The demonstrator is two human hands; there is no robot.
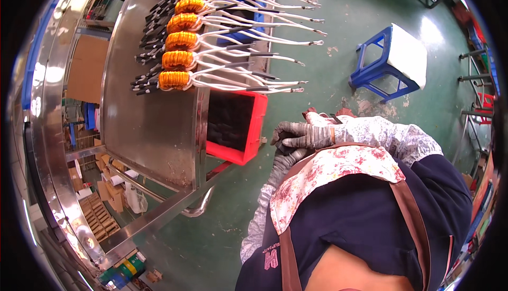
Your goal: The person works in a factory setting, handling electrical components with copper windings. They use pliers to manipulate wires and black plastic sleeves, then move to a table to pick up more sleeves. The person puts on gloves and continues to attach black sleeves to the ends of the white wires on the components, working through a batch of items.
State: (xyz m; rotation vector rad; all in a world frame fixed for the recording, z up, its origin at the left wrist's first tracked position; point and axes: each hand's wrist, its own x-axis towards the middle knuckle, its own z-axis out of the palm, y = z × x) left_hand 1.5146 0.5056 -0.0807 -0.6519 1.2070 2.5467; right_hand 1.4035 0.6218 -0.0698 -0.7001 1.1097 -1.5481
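Floral apron (pixel 338 174), gloved right hand (pixel 302 135) closed over left hand (pixel 283 166)

Gloves: grey knit, on right hand (pixel 302 135) and left hand (pixel 283 166);
Sleeves: pale floral oversleeves;
Torso: navy top; floral apron, brown straps

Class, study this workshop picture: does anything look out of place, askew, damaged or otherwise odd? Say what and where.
The row of orange wound coils on the steel table lies orderly, leads fanned out over the edge. Odd spots: the green floor shows worn, chipped patches beside the blue stool. The gloved hands, right over left, are clasped and hold nothing.
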